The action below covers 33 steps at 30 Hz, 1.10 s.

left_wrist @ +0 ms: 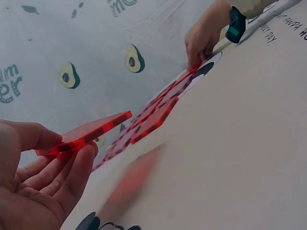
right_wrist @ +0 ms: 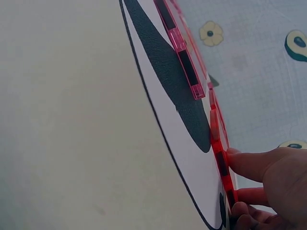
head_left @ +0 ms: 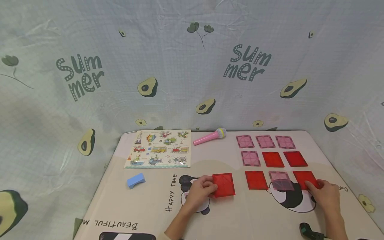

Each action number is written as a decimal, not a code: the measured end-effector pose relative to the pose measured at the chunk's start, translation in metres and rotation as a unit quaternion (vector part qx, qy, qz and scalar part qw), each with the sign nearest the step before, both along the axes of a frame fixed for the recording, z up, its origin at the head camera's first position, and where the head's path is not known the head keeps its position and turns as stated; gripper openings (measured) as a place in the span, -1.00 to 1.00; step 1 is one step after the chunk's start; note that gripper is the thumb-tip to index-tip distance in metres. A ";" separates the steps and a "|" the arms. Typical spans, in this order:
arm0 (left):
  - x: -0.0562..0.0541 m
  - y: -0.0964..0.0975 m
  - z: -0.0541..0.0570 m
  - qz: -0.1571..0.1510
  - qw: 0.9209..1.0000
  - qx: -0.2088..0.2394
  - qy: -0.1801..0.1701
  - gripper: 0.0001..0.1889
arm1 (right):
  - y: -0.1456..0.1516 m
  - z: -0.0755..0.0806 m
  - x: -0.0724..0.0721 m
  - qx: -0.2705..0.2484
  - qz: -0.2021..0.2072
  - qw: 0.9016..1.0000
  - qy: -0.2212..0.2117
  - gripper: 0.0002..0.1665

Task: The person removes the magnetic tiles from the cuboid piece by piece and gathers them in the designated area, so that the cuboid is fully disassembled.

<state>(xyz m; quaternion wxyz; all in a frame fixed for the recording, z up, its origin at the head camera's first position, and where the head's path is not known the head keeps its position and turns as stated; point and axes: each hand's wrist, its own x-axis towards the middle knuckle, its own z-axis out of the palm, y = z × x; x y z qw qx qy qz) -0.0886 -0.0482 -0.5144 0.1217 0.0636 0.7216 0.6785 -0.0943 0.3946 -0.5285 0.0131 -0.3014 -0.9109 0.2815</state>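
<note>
My left hand [head_left: 199, 193] pinches a red square magnetic tile [head_left: 224, 185] between thumb and fingers. In the left wrist view this tile [left_wrist: 100, 129] is raised above the table, its reflection below. At the grid's near right corner, my right hand [head_left: 326, 196] grips the edge of another red tile [head_left: 304, 178]. The right wrist view shows thumb and fingers at that tile's [right_wrist: 221, 160] edge, low by the tabletop. Rows of pink and red tiles lie flat: pink at the back [head_left: 265, 141], one pink [head_left: 250, 158] and two red [head_left: 273, 159] in the middle, red [head_left: 256, 180] and pink [head_left: 281, 180] in front.
A vehicle picture board [head_left: 159, 150] lies at the back left, beside a pink toy microphone [head_left: 210, 136]. Nearer is a blue arched block [head_left: 136, 180]. A dark device [head_left: 310, 231] sits at the right wrist. A printed curtain [head_left: 180, 66] hangs behind the table.
</note>
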 end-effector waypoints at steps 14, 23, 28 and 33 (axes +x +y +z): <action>0.023 0.044 -0.014 -0.047 0.998 0.007 -0.035 -0.73 | 0.000 -0.001 0.000 0.000 0.003 1.000 0.005 -0.17; 0.034 0.070 -0.021 -0.048 0.995 0.011 -0.085 -0.77 | -0.001 -0.002 0.001 -0.009 -0.006 1.000 0.009 -0.17; 0.036 0.079 -0.022 -0.048 0.993 0.039 -0.098 -0.76 | -0.001 -0.004 0.001 -0.014 -0.012 1.000 0.012 -0.16; 0.037 0.094 -0.025 -0.041 0.991 0.061 -0.108 -0.78 | 0.001 -0.006 0.001 -0.016 -0.017 1.000 0.014 -0.14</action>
